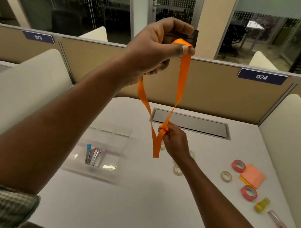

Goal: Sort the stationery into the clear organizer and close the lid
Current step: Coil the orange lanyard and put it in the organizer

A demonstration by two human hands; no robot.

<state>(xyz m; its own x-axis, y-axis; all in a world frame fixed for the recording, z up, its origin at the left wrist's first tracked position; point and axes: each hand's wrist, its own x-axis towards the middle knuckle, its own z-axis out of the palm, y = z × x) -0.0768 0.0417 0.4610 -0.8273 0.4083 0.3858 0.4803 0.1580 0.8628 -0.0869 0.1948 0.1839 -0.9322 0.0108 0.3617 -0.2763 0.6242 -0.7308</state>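
Ribbon [184, 76] of orange fabric hangs above the desk [137, 196], pinched high by the left hand [153, 47] and gripped low by the right hand [174, 140]; folding it into a tight bundle should help it fit the clear organizer [99, 151].

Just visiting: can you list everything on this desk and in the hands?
orange ribbon: one, orange, hanging between both hands
clear organizer: one, transparent, left of centre
small metal items: several, silver with blue and pink ends, inside organizer
red tape rolls: two, red, right
pale tape rolls: at least two, whitish, near right hand
sticky notes: one stack, pink over orange, right
small cylinder: one, yellow-green, right
clear tubes: two, transparent, right edge
table: one, white
left hand: raised, pinching ribbon's top
right hand: lower, gripping ribbon
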